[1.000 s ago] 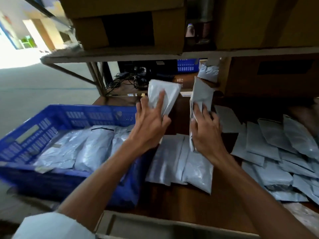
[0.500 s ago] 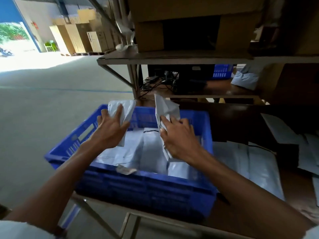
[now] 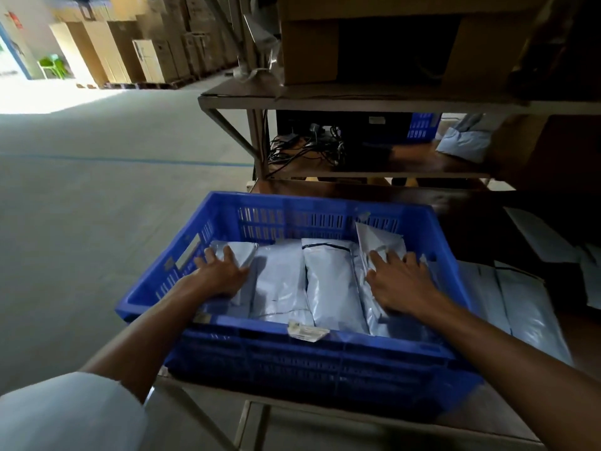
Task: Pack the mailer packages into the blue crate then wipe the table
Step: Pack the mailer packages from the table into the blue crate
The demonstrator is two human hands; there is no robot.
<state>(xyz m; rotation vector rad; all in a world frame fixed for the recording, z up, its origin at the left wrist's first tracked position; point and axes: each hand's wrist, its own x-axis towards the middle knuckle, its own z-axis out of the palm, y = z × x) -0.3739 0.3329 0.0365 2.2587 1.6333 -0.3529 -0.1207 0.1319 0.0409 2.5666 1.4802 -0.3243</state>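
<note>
At the left end of the blue slatted plastic crate (image 3: 432, 242), the left hand (image 3: 221, 271) lies on a pale grey plastic mailer package (image 3: 244, 253), its grip apart, fingers splayed flat and pressing rather than pinching. Two more grey mailers (image 3: 335, 288) lie side by side on the crate floor in the middle. Toward the right end, the right hand (image 3: 400, 284) rests, grip likewise apart, on a tilted grey mailer (image 3: 380, 240) whose top corner leans near the far wall. Further right, loose mailers (image 3: 520, 307) wait on the dark wooden table (image 3: 471, 203). The glossy film looks slick and the contents soft and light, so each is probably best taken across its width at mid-length, thumb underneath, not by a floppy corner.
</note>
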